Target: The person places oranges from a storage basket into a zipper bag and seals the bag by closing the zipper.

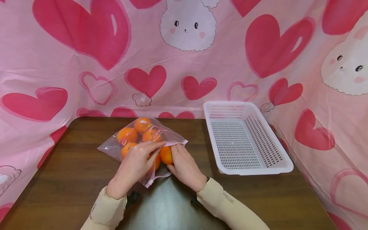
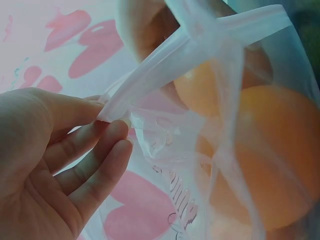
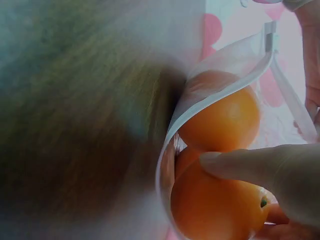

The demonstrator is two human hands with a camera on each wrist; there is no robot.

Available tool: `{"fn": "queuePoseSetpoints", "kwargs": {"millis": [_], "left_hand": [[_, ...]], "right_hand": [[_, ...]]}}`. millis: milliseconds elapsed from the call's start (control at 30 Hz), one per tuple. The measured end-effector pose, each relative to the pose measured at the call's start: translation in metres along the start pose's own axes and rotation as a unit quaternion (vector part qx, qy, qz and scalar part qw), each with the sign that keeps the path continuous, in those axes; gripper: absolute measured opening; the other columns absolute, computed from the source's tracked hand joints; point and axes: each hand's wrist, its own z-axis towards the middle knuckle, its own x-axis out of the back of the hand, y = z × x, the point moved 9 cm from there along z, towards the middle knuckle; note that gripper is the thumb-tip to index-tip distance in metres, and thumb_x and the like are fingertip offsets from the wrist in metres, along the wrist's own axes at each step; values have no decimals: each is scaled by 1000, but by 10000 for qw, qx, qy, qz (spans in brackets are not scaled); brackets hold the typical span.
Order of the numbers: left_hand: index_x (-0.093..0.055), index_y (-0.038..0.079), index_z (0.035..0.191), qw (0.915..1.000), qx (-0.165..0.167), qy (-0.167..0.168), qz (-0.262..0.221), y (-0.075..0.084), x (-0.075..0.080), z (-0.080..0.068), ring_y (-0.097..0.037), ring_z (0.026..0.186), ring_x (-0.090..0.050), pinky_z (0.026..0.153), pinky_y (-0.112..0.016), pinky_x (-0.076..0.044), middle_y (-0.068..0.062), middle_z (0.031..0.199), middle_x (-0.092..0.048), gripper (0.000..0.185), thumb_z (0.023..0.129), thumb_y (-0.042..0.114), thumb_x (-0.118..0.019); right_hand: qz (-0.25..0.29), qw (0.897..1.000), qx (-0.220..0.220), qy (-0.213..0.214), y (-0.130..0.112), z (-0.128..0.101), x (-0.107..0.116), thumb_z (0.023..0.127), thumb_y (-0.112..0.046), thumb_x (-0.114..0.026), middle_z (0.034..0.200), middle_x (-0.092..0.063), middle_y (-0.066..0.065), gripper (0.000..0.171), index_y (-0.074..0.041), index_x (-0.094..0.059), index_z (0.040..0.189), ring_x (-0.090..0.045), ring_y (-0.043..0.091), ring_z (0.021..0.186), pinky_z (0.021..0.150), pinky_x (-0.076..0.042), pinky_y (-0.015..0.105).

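Sleeves: both my cream sleeves (image 1: 230,204) come in over the near edge of the table (image 1: 72,179), so my two hands meet at the bag's mouth.

Left hand: my left hand (image 1: 135,167) lies over the near half of the bag; its fingers (image 2: 87,150) pinch the zip strip (image 2: 165,65) and lift it so the mouth stays open.

Right hand: my right hand (image 1: 184,166) sits just right of the bag's mouth, its fingers curled around the orange at the opening (image 1: 166,155); the right wrist view shows one finger (image 3: 250,165) pressed on an orange there.

Bag: one clear zip bag (image 1: 109,145) lies flat on the table, mouth turned toward me and toward the basket, which keeps the fruit within reach.

Oranges: I count about six, four plainly behind my left hand inside the bag, one at the mouth, one partly hidden beneath my left hand.

Basket: one white slotted basket (image 1: 276,167) stands to the right of the bag, apart from it.

Cloth: a pink heart-and-bunny cloth (image 1: 258,48) hangs behind the bag and wraps both sides of the table.
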Motion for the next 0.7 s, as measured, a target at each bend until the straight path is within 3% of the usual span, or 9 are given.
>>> {"fn": "queuePoseSetpoints", "kwargs": {"millis": [133, 400, 500, 700], "left_hand": [[-77, 6, 119, 10000, -8, -11, 7, 0, 0, 0, -23, 93, -70, 85, -43, -57, -6, 105, -74, 37, 83, 0, -83], [-78, 7, 116, 9999, -84, 28, 67, 2, -1, 1, -21, 88, -69, 80, -43, -59, -5, 99, -73, 33, 83, 1, -82], [-78, 7, 115, 9999, -109, 60, 76, 2, -1, 1, -20, 85, -69, 78, -42, -59, -5, 97, -73, 32, 84, 1, -82], [-78, 7, 116, 9999, -111, 48, 44, 1, -2, 1, -18, 81, -67, 75, -40, -59, -3, 93, -72, 33, 84, 2, -82]], "right_hand": [[-348, 9993, 78, -91, -2, 8, -7, 85, -18, -83, 126, -58, 16, 71, 3, -46, 141, -56, 31, 112, 107, -43, 39], [-157, 9998, 39, -139, 1, 23, -20, 91, -18, -77, 117, -66, 9, 45, -2, -62, 129, -60, 26, 101, 100, -48, 36], [-263, 9995, 45, -154, 1, 25, -22, 91, -19, -77, 115, -68, 10, 43, -1, -64, 128, -62, 27, 99, 97, -51, 37], [-149, 9998, -26, -152, 3, 26, -22, 87, -18, -82, 125, -64, 11, 58, -1, -57, 136, -60, 27, 108, 103, -47, 37]]}}
